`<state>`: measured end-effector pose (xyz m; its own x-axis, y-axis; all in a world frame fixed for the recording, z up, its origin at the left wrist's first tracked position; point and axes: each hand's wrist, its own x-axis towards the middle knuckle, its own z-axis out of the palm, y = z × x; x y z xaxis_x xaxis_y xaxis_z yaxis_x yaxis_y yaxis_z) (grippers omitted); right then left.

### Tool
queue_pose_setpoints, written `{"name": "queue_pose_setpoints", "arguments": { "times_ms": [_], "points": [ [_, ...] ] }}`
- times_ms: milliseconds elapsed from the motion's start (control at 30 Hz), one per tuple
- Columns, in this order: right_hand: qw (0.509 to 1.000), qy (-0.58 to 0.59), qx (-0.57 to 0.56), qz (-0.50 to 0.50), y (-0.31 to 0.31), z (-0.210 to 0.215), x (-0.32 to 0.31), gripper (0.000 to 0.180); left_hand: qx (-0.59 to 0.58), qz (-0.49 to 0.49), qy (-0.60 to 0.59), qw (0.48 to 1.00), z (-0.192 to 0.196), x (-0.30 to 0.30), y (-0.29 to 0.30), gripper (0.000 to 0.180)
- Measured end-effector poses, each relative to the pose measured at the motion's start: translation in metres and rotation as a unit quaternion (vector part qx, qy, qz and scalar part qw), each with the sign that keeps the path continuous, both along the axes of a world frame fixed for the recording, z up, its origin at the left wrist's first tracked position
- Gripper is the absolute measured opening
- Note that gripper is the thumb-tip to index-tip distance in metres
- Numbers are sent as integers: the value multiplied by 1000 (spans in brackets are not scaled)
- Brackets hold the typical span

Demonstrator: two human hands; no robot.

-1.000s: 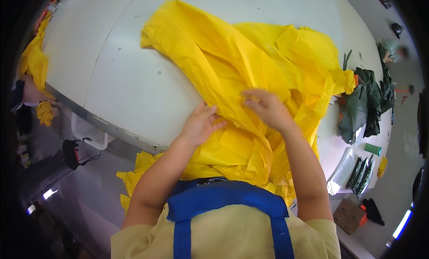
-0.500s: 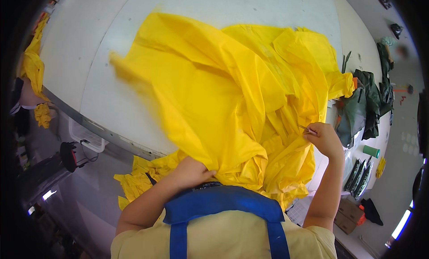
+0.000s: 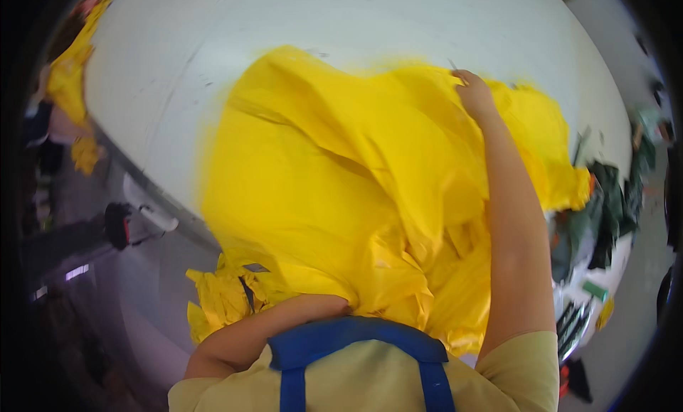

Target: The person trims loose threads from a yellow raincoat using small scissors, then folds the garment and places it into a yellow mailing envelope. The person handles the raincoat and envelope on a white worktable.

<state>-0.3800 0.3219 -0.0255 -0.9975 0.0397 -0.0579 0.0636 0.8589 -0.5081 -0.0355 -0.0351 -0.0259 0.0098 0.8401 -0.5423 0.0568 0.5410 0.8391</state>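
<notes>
A large yellow garment of smooth, raincoat-like fabric [image 3: 299,163] spreads over the white table and hangs toward my waist, its left part blurred by motion. My left hand [image 3: 331,305] is at its near edge in front of my apron; the fabric hides the fingers. My right arm stretches across the garment. At its far edge my right hand [image 3: 473,95] is closed round a small, thin metal tool [image 3: 452,65] with a pointed tip. Whether the hand also pinches fabric I cannot make out.
More crumpled yellow fabric [image 3: 220,298] hangs at the near left table edge. Dark green garments [image 3: 605,213], a green roll [image 3: 595,291] and dark packets [image 3: 573,327] lie at the right. At the far left is another person's arm [image 3: 65,124] beside yellow fabric [image 3: 67,85].
My right hand has moved from the garment's near right side to its far edge, still with the tool. The garment's left part has shifted and spread. My left hand has gone under the fabric.
</notes>
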Motion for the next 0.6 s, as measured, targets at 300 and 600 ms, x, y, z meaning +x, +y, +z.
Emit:
{"name": "queue_pose_setpoints", "arguments": {
  "times_ms": [300,600],
  "points": [
    [990,-86,98,46,-30,-35,-47,31,11,56,-20,998,-20,-1,-2,33],
    [994,88,32,-53,22,-38,-28,23,70,138,-35,987,-15,-15,-8,27]
  ]
}}
